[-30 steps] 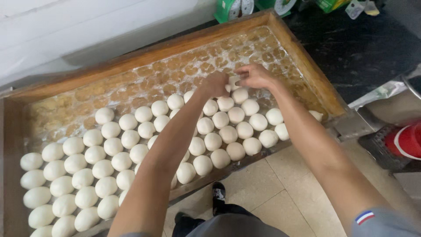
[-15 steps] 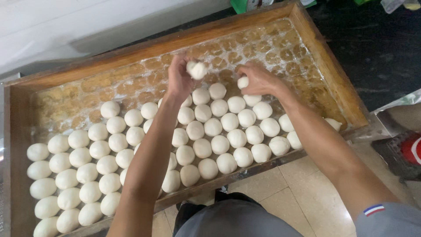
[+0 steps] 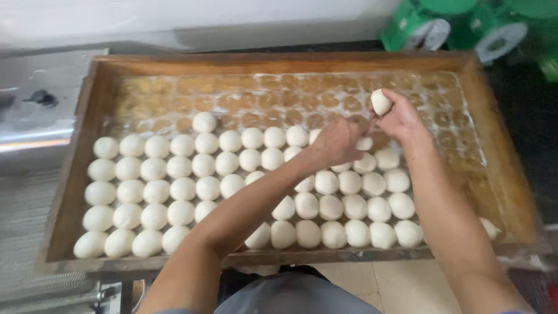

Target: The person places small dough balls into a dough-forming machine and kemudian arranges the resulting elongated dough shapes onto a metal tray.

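Head view, single frame. A large shallow wooden tray point(image 3: 87, 174) lay across the field, its long side running left to right. The floor of the tray was lined with a clear, floury film showing round imprints across the far part.

Rows of white dough balls point(image 3: 183, 189) filled the near part of the tray, from the left wall almost to the right wall. One lone ball point(image 3: 204, 122) sat a row farther than the rest, left of centre. One more pale piece point(image 3: 490, 228) lay at the near right corner, apart from the rows.

Right hand point(image 3: 400, 119): raised over the far right part of the tray, fingers closed round a single dough ball point(image 3: 381, 102), which was pinched at the fingertips and clear of the tray floor. Grip was tight on the ball, with only its upper half showing.

Left hand point(image 3: 336, 142): forearm reached diagonally from the near side, across the rows, to a spot just left of the right hand. Back of hand faced the camera, fingers curled down onto the far row of balls. Could not tell whether it had hold of a ball, as the palm side was hidden. The two hands were just beside each other, nearly touching.

Surroundings: metal surface point(image 3: 35, 134) left of the tray; green containers point(image 3: 418, 26) at far right; pale tiled floor point(image 3: 395, 285) at near side.
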